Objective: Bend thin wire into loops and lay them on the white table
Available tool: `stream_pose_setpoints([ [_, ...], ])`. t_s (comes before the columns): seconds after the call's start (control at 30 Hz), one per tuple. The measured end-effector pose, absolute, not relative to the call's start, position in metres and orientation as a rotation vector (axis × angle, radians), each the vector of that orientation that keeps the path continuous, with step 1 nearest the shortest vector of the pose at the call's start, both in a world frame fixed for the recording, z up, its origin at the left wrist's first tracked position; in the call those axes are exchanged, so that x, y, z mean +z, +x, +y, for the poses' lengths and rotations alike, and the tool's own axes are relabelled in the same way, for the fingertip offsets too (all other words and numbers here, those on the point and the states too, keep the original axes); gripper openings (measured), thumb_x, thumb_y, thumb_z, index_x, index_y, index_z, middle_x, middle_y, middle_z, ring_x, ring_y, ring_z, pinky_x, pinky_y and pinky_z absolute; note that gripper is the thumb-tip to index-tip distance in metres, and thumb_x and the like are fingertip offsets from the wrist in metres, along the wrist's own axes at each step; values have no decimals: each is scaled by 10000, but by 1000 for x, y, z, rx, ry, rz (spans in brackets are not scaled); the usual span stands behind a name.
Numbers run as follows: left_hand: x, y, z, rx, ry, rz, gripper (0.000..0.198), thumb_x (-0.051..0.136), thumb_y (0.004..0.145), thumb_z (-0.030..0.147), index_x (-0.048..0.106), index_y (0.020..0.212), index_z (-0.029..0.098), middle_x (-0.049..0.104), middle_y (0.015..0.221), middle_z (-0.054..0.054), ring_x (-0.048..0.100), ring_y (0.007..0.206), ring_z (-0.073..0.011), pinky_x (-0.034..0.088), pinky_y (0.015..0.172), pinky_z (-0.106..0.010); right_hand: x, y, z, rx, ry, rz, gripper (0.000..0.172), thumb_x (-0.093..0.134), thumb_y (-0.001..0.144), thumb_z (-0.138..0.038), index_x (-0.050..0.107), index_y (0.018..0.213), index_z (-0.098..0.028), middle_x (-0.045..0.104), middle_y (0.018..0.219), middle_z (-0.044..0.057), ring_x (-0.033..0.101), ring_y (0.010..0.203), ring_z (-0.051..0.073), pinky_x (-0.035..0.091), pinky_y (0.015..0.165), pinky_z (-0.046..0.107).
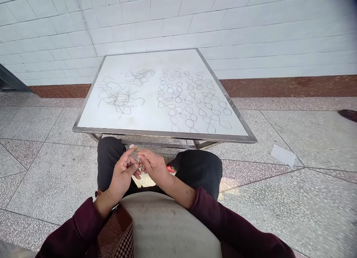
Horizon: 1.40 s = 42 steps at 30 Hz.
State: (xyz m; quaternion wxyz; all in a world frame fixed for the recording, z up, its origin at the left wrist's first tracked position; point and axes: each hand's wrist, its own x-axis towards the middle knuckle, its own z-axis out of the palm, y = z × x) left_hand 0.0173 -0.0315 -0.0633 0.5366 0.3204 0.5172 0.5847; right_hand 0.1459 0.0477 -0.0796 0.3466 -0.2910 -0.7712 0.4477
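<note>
Maroon fabric covers both forearms, one left sleeve (82, 224) and one right sleeve (223, 217), flanking a single pale ribbed garment (170, 217) over the person's middle. One brown patterned cloth item (117, 232) lies against its left side. Ahead, two bare hands meet between two dark-trousered knees, the left knee (108, 157) and the right knee (200, 168). The left hand (122, 170) has its index finger extended and its thumb brought in toward the other fingertips; the right hand (154, 167) is turned toward it, thumb and index finger pinched together. Both grips look drawn in, but I cannot tell whether either has a wire between its fingertips. One red patch (170, 169) shows beside the right knee.

Beyond the hands stands one metal-edged white counter (150, 116). On its right half lie the figure-eight wire loops (191, 119), roughly thirty, some overlapping, so an exact count is not possible. On its left half are two tangles of bent wires: the nearer tangle (120, 99), which is larger, and the farther tangle (141, 76), their strands too crossed to count. To the right, one white sheet (283, 155) lies on the speckled floor (50, 168). Farther off are one dark shoe (348, 115) at the edge of view, one reddish-brown skirting band (279, 87) and one white tiled wall (167, 27).
</note>
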Motion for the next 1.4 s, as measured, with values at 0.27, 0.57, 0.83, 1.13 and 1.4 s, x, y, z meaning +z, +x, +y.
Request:
stream_pose_setpoints([
  [0.27,-67,7,-33,1306,781,1240,624,687,830,280,483,1411,183,566,723,36,586,572,-113,513,502,-225,-71,169,80,1043,-311,-2432,395,650,921,-378,563,1273,-221,650,1115,99,660,853,166,571,784,320],
  [0.57,-63,6,-31,1205,818,1289,641,669,838,262,451,1436,177,555,733,38,570,560,-99,504,497,-214,-60,169,79,1002,-261,-2579,212,623,946,-281,610,1145,-211,663,1048,74,653,963,183,540,818,297],
  [0.83,-64,9,-32,1327,765,1274,534,683,845,300,547,1353,211,556,778,26,593,598,-108,506,486,-213,-71,166,64,940,-500,-2425,171,605,957,-275,586,1107,-196,663,865,38,649,774,169,540,719,289],
  [1.13,-65,10,-28,1306,777,1255,533,696,842,312,550,1346,213,568,762,23,582,588,-106,515,499,-214,-73,172,62,942,-546,-2378,192,595,957,-250,585,1144,-207,680,868,37,661,765,170,554,729,296],
  [1.4,-60,12,-27,1315,765,1277,515,713,816,306,579,1306,218,561,762,33,585,598,-107,505,489,-209,-80,173,57,941,-619,-2298,173,583,965,-263,597,1127,-203,690,870,45,672,773,175,563,735,306],
])
